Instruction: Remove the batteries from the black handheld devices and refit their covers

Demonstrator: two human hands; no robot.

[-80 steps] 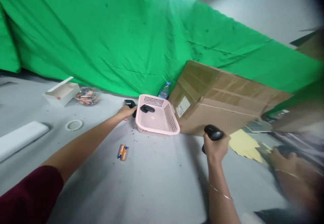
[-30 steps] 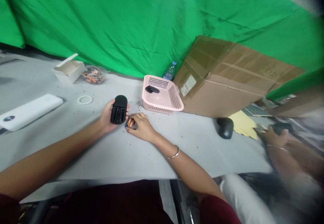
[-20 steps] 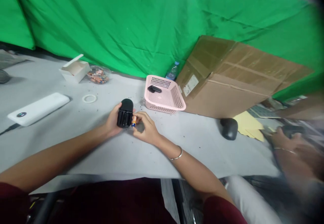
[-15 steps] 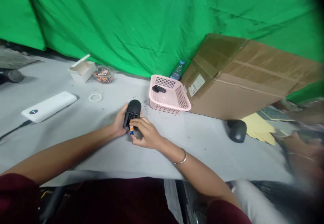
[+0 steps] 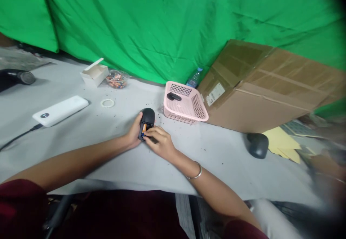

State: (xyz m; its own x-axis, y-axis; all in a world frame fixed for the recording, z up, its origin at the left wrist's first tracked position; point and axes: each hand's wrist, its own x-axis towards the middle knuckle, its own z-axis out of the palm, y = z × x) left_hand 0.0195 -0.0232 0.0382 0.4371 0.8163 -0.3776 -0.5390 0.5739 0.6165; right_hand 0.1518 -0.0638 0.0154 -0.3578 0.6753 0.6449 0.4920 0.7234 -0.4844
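My left hand (image 5: 134,132) is closed around a black computer mouse (image 5: 148,115), held underside up just above the table with its battery compartment uncovered. An orange and blue battery (image 5: 144,127) lies along the left part of that compartment. My right hand (image 5: 161,141) has its thumb and fingertips pinched at the blue lower end of the battery; the fingers hide part of the compartment.
A pink basket (image 5: 186,116) holding a small black piece (image 5: 173,96) stands beyond my hands, beside a large cardboard box (image 5: 259,102). Another mouse (image 5: 258,145) lies right. A power bank (image 5: 61,111), bracelet (image 5: 107,103), white box (image 5: 93,76) and tub of batteries (image 5: 117,79) are left.
The battery has gone from sticking out at the mouse's lower edge to lying inside its compartment, my right fingers still on its end. The whole view has shifted slightly.
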